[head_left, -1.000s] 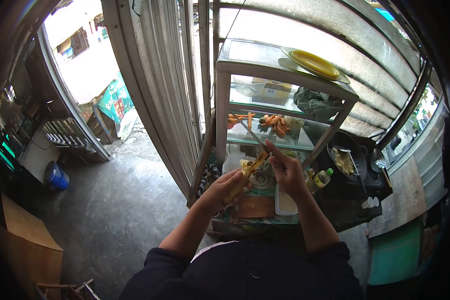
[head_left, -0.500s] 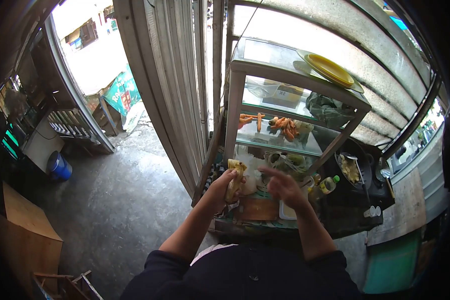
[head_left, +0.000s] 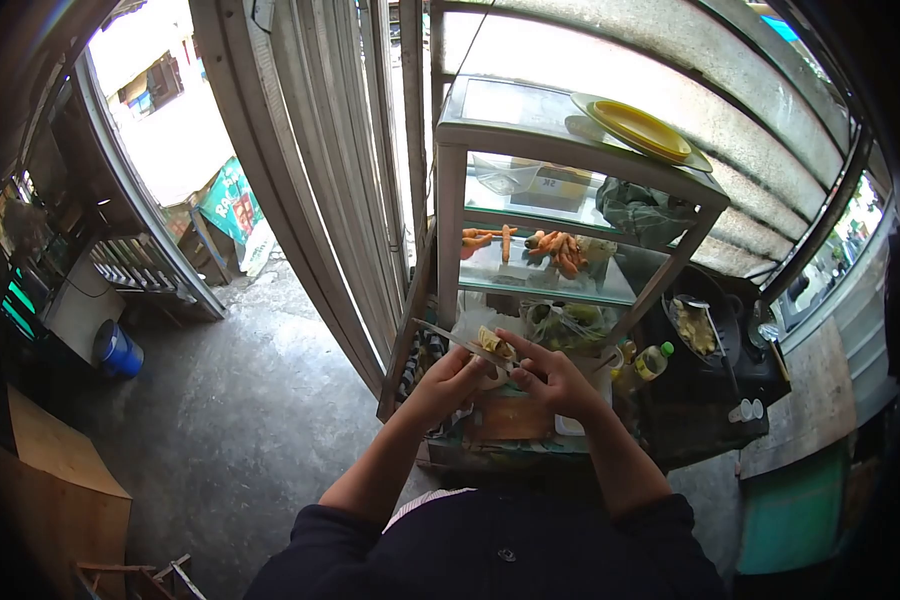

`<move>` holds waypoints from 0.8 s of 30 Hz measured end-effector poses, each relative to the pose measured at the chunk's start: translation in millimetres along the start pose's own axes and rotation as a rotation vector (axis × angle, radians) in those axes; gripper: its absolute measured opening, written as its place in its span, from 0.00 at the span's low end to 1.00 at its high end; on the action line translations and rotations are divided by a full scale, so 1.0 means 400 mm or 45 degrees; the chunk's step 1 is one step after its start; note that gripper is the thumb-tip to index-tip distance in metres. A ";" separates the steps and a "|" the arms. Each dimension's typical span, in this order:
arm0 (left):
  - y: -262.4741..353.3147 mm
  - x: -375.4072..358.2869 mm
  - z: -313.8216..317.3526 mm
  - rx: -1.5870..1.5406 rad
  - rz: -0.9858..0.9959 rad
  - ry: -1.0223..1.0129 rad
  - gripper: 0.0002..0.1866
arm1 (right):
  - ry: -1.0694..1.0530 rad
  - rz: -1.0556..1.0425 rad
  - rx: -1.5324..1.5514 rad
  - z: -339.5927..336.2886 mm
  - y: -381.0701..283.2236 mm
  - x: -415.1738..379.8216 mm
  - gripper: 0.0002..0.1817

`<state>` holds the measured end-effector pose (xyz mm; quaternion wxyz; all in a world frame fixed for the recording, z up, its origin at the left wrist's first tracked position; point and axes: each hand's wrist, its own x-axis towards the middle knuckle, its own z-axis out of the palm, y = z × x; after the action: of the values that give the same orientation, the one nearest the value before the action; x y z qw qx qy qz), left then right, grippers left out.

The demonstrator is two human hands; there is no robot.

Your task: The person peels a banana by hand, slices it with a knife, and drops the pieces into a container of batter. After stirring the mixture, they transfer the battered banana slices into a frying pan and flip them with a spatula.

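My left hand [head_left: 450,385] and my right hand [head_left: 558,383] are close together in front of the glass case, both closed on a pale yellowish rolled item [head_left: 494,343]. The item lies tilted between my fingers, its upper end showing. A thin pale strip extends up and left from my left hand; what it is I cannot make out. Just below my hands is a brown wooden board [head_left: 510,418] on the counter. A clear plastic bag with green vegetables [head_left: 572,325] lies behind them on the case's bottom level.
The glass case [head_left: 452,215] holds carrots [head_left: 567,252] on a shelf and yellow plates [head_left: 645,132] on top. At right are a green-capped bottle [head_left: 653,362], a pan of food [head_left: 697,330] and small cups [head_left: 745,411]. A blue bucket [head_left: 120,352] stands far left.
My right hand has moved left and down to the item and closed on it. The item has tilted from upright towards the right. The view has shifted slightly.
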<state>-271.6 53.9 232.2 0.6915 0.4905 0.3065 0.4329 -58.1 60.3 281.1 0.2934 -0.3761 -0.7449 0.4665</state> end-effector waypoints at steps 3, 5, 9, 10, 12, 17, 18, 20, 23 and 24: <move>0.005 0.001 0.013 0.071 0.033 0.013 0.17 | -0.014 -0.034 -0.007 -0.001 0.029 -0.001 0.28; 0.025 -0.002 0.019 0.109 0.030 -0.017 0.17 | -0.002 -0.067 0.009 -0.005 0.026 -0.007 0.27; 0.035 -0.001 0.009 0.239 0.049 -0.096 0.18 | -0.049 0.029 0.161 -0.008 0.009 -0.015 0.26; 0.037 -0.001 0.014 0.239 0.050 -0.097 0.18 | -0.048 0.039 0.190 -0.007 0.011 -0.015 0.26; 0.045 -0.004 0.029 0.285 0.137 -0.049 0.19 | -0.036 0.074 0.268 0.000 0.018 -0.017 0.26; 0.019 0.012 0.010 0.463 0.272 -0.014 0.20 | -0.047 0.134 0.648 0.013 0.025 -0.015 0.24; 0.025 0.014 0.019 0.637 0.449 0.036 0.20 | -0.006 0.133 0.665 0.015 0.021 -0.014 0.23; 0.043 0.005 0.039 0.883 0.469 0.200 0.19 | 0.035 0.133 0.682 0.019 0.011 -0.014 0.23; 0.050 0.004 0.051 1.123 0.508 0.416 0.19 | 0.055 0.160 0.728 0.033 -0.013 -0.014 0.23; 0.049 0.006 0.053 1.119 0.535 0.460 0.18 | 0.074 0.225 0.824 0.040 -0.026 -0.015 0.24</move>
<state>-258.5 50.1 257.6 0.2544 0.7029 0.4686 0.4708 -70.4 44.6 283.7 0.3772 -0.3396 -0.5139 0.6916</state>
